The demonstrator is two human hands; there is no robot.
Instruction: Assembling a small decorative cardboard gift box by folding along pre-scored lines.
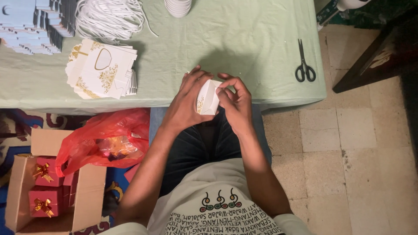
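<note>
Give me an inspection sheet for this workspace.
Surface: table under a pale green cloth.
Job's things: small white box, half folded; flat box blanks stacked at left.
Clutter: scissors, white cords, blue card stacks, cups.
Grips: left hand and right hand both hold the box.
Cables: nothing seen.
Surroundings: red bag, carton of red gift boxes, tiled floor.

Home craft corner, cloth-covered table (261, 52) at twelve o'clock, worn floor tiles (348, 143) at three, patterned rug (13, 124) at nine
</note>
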